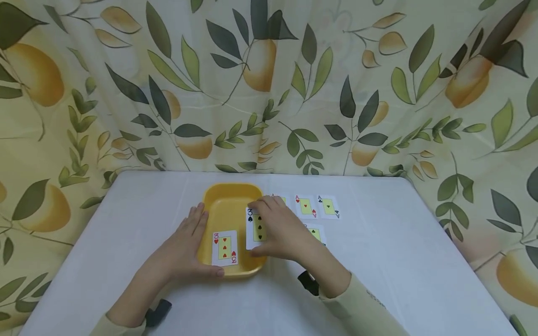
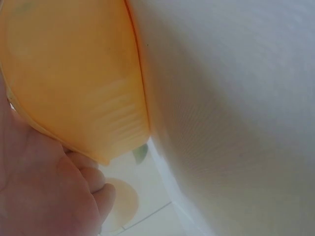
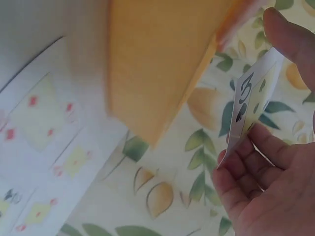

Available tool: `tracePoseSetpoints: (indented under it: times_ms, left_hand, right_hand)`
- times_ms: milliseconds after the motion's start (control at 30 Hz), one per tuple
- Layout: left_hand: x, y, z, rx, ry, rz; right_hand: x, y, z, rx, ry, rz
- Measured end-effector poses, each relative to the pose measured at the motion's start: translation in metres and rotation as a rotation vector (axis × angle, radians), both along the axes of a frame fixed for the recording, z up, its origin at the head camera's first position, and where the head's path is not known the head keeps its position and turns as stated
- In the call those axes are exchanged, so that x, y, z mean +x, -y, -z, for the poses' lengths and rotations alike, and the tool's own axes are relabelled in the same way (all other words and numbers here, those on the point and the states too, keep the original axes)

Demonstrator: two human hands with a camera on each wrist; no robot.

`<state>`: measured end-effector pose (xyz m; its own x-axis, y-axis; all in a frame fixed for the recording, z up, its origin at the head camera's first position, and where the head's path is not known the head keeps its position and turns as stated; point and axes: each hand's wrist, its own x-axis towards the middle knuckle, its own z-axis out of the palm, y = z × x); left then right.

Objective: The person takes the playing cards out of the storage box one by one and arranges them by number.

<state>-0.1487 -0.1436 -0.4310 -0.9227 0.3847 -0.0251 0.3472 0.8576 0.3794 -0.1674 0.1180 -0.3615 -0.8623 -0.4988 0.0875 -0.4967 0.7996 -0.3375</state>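
Note:
A yellow tray (image 1: 230, 201) stands mid-table with a three of hearts (image 1: 225, 248) lying face up in its near end. My right hand (image 1: 278, 229) pinches a three of spades (image 1: 254, 228) between thumb and fingers, low over the tray's right side. The right wrist view shows that card (image 3: 251, 98) held on edge beside the tray's outer wall (image 3: 157, 64). My left hand (image 1: 190, 243) rests flat against the tray's left wall, its thumb along the front rim. In the left wrist view the palm (image 2: 44, 191) lies against the tray (image 2: 74, 73).
Face-up cards lie right of the tray: an ace of hearts (image 1: 305, 206), an ace of clubs (image 1: 329, 207), and two partly hidden by my right hand (image 1: 316, 233). The white table (image 1: 399, 242) ends at a leaf-and-fruit curtain (image 1: 269, 84) behind and beside it.

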Motion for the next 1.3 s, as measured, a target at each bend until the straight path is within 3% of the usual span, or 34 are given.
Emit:
tracePoseSetpoints:
  times_ms: [667,1300]
  left_hand:
    - [-0.002,-0.001,-0.002,-0.006,0.016,0.006]
    - [-0.002,0.001,0.003,-0.007,0.005,-0.004]
  right_hand:
    - [0.027,-0.055,0.021,0.022,0.022,0.085]
    - [0.047,-0.059,0.058,0.109,0.121,0.047]
